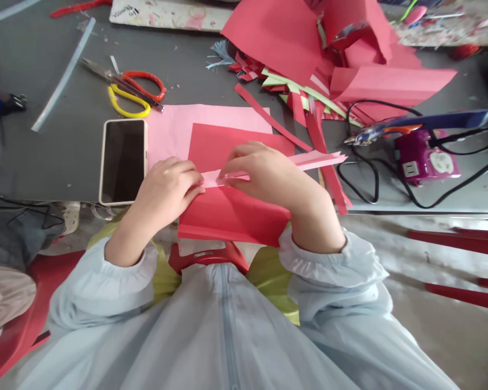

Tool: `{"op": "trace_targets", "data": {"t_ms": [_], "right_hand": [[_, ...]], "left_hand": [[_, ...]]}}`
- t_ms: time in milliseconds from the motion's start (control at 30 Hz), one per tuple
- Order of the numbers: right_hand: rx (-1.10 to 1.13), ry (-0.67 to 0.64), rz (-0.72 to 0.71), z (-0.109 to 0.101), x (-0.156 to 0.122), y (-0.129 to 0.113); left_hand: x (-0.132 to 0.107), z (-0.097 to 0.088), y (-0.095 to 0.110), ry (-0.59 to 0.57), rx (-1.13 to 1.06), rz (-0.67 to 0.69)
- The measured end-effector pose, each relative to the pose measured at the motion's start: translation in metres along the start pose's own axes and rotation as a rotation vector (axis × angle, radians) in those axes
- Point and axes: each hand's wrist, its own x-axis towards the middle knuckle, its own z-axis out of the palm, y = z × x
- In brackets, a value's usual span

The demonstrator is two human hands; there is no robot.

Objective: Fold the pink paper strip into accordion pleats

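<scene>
My left hand (168, 187) and my right hand (264, 173) pinch a long folded pink paper strip (321, 160) that runs to the right past my right hand. Both hands have their fingers pressed together on the strip. They rest over a red paper sheet (228, 211) that hangs over the table's near edge. A larger pink sheet (174, 127) lies under the red one.
A phone (123, 160) lies screen-up left of my hands, scissors (134, 93) with red and yellow handles behind it. A pile of red paper and cut strips (329, 59) fills the far right. A glue gun (410, 127), a purple plug block (425, 160) and black cables sit at right.
</scene>
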Motion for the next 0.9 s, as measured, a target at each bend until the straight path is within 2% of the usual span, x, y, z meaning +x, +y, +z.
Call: {"op": "trace_targets", "data": {"t_ms": [133, 233, 367, 467, 600, 700, 900], "right_hand": [[0.008, 0.02, -0.028, 0.002, -0.002, -0.004], [-0.068, 0.055, -0.02, 0.008, 0.003, -0.008], [-0.17, 0.102, 0.003, 0.011, 0.011, -0.011], [-0.153, 0.164, 0.008, 0.005, 0.012, -0.01], [-0.07, 0.31, -0.036, -0.008, 0.006, -0.004], [-0.005, 0.368, -0.052, -0.015, 0.002, -0.001], [0.149, 0.398, -0.072, -0.022, -0.004, 0.001]], "left_hand": [[0.0, 0.001, -0.001, 0.035, 0.074, 0.079], [0.0, 0.002, -0.002, 0.104, 0.145, 0.126], [0.001, 0.001, -0.004, 0.205, 0.172, 0.093], [0.0, -0.003, -0.007, 0.3, 0.099, 0.011], [-0.002, -0.011, -0.009, 0.441, -0.107, -0.07], [-0.003, -0.014, -0.009, 0.521, -0.227, -0.11], [-0.002, -0.012, -0.002, 0.673, -0.353, -0.057]]}}
